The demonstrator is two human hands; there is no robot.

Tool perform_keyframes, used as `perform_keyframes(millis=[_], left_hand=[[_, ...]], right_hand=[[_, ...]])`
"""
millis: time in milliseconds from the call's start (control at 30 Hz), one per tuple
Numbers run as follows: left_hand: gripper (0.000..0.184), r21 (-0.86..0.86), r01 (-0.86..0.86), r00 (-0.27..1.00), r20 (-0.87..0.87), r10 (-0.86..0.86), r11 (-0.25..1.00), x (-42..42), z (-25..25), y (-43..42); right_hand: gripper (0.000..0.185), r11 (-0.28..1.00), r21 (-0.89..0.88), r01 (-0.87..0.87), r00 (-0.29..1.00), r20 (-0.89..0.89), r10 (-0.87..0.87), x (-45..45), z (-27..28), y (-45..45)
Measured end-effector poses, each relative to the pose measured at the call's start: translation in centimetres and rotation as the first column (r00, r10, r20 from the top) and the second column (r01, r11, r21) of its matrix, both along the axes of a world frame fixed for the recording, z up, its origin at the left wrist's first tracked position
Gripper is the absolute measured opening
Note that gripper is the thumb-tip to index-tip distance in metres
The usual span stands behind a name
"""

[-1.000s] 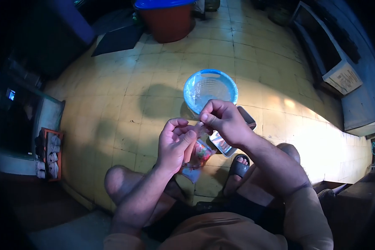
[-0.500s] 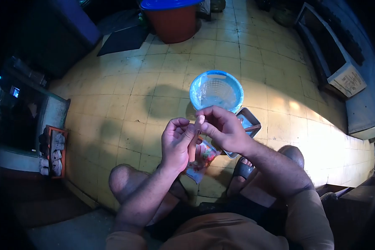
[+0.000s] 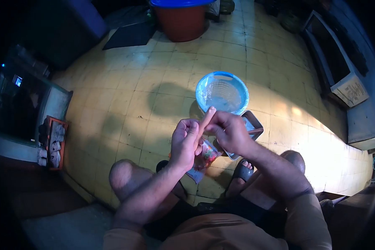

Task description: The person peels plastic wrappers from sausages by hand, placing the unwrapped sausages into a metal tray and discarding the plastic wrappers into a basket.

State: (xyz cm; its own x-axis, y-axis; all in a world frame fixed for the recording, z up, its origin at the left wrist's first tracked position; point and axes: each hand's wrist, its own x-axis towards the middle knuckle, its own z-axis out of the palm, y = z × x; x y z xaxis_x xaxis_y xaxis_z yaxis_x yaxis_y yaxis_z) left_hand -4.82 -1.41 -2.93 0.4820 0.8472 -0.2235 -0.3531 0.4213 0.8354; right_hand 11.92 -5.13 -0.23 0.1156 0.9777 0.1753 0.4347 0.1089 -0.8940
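Place: home-like room, yellow square-tiled floor (image 3: 166, 75).
Landmark: red plastic tub with blue rim (image 3: 181, 25).
Left of tub, nearer: orange-framed shoe rack (image 3: 56, 143), shoes on shelves.

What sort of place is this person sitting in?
Probably someone's home, perhaps an entryway or utility area: a small rack of shoes stands at the left, a large red tub sits farther off, and the floor is yellowish tile.
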Motion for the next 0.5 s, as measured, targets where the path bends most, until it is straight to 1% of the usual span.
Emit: perform_keyframes(millis=[33,67,100,133,167,233,267,300,333,400,467,500], left_hand=[[0.035,-0.077,-0.035,0.999,-0.001,0.035,0.996,0.0,0.1,0.0],[0.035,-0.076,-0.039,0.999,-0.002,0.039,0.996,-0.1,0.2,0.1],[0.036,-0.072,0.020,1.000,0.005,-0.019,0.997,-0.2,0.3,0.1],[0.038,-0.067,0.080,0.997,0.012,-0.079,0.995,-0.3,0.4,0.1],[0.038,-0.067,0.080,0.997,0.009,-0.080,0.994,-0.3,0.6,0.0],[0.039,0.030,0.092,0.995,0.036,-0.093,0.995,0.0,0.9,-0.3],[0.039,0.029,0.092,0.995,0.037,-0.093,0.995,0.1,0.8,-0.5],[0.040,0.079,0.096,0.995,-0.017,-0.095,0.992,0.2,0.7,-0.7],[0.041,0.128,0.102,0.993,-0.070,-0.093,0.987,0.2,0.5,-0.8],[0.041,0.119,0.117,0.992,-0.065,-0.110,0.986,0.1,0.2,-0.6],[0.041,0.108,0.134,0.990,-0.060,-0.128,0.985,-0.4,-0.4,-0.1],[0.038,-0.017,0.079,0.996,0.040,-0.078,0.997,-0.6,-0.2,0.6]], right_hand=[[0.011,0.994,0.053,-0.100,0.995,0.031,0.098,-0.6,0.2,-0.1],[0.011,0.975,0.102,-0.199,0.979,0.066,0.193,-1.0,0.3,-0.2],[0.010,0.971,0.084,-0.224,0.970,0.120,0.213,-1.1,0.6,-0.3],[0.010,0.971,0.085,-0.225,0.970,0.118,0.214,-1.1,0.6,-0.2],[0.010,0.964,0.103,-0.245,0.965,0.127,0.231,-0.9,0.6,0.0],[0.010,0.957,0.119,-0.263,0.959,0.137,0.247,-0.7,0.5,0.2],[0.010,0.959,0.083,-0.270,0.956,0.140,0.257,-0.6,0.5,0.2],[0.010,0.960,0.047,-0.278,0.953,0.142,0.269,-0.6,0.5,0.2],[0.010,0.959,0.046,-0.280,0.952,0.142,0.271,-0.7,0.3,0.1],[0.011,0.942,-0.056,-0.330,0.903,0.273,0.333,-1.0,-0.4,-0.3],[0.011,0.934,-0.024,-0.358,0.905,0.238,0.353,-1.0,-0.7,-0.2],[0.010,0.898,-0.053,-0.438,0.886,0.146,0.440,-0.9,-0.5,-0.1]])
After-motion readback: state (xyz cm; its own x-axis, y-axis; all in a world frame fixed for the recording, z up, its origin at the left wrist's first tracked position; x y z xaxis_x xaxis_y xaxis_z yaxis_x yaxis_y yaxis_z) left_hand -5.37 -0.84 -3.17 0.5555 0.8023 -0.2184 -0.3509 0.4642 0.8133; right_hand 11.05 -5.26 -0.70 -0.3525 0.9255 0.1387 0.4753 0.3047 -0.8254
